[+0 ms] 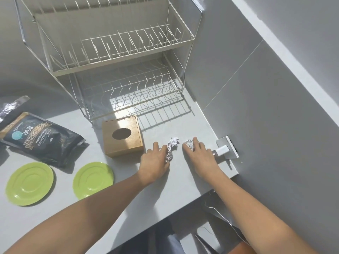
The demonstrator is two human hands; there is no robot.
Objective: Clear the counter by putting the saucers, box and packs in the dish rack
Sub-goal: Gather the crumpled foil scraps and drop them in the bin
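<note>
Under my left hand [156,162] lies one crumpled foil pack [170,149], fingers spread over it, not yet closed; my right hand [200,154] cups a second foil pack [189,144], grip loose. The hands sit apart, both flat on the counter [165,189]. Such light foil could slip or tear if I pinch carelessly. The wooden box [122,137] is just left of my left hand, and a plugged charger [221,150] touches my right; a careless lift could snag it. The dish rack [117,70] stands beyond, empty.

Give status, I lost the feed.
Left hand and right hand each on crumpled foil. Saucers, box, pack on counter. Rack empty.
</note>
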